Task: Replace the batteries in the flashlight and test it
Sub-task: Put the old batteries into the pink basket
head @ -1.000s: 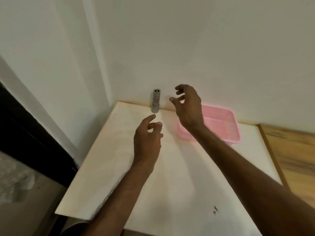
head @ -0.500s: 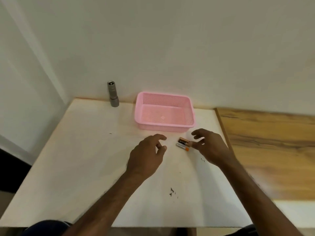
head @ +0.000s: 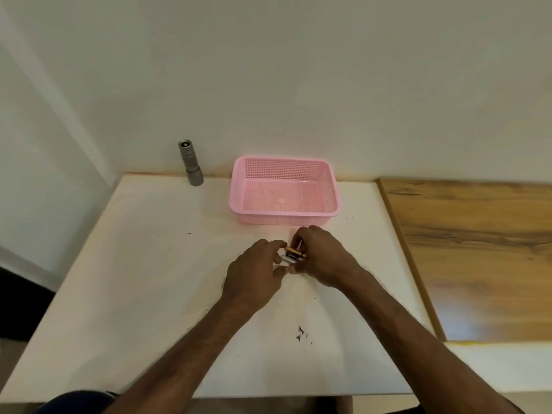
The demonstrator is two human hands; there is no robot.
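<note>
while both hands meet just in front of the pink basket [head: 283, 215], the batteries [head: 293, 254] sit between them, a copper-and-black one on top and a paler one under it. the right hand [head: 321, 256] curls its fingers over them from the basket side and its thumb from below, pinching the pair. the left hand [head: 254, 274] reaches in with forefinger and thumb at their left ends; whether it grips them or only touches i cannot tell. the flashlight [head: 190, 162] stands upright to the left of the basket, against the wall, well apart from both hands. the white table [head: 134, 294] carries small dark marks nearer the person than the basket.
</note>
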